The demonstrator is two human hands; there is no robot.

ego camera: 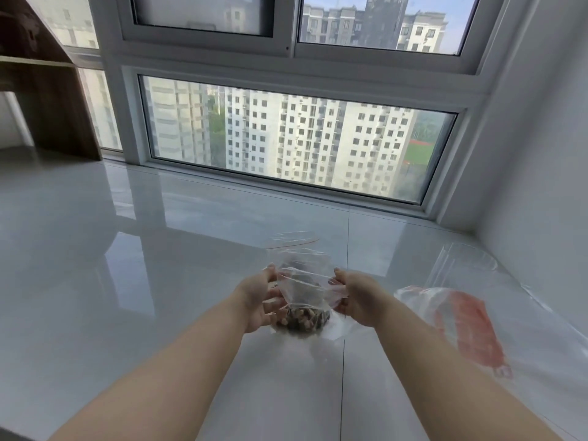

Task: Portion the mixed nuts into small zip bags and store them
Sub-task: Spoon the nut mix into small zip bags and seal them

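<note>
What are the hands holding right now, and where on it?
Both hands, left hand and right hand, grip the clear zip bag of mixed nuts by its side edges.

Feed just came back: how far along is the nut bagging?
Done: no sealed portion visible. In hand: the left hand and right hand hold a clear zip bag with mixed nuts at its bottom. Left: sealing it, filling from the stack of empty bags on the right, storing.
</note>
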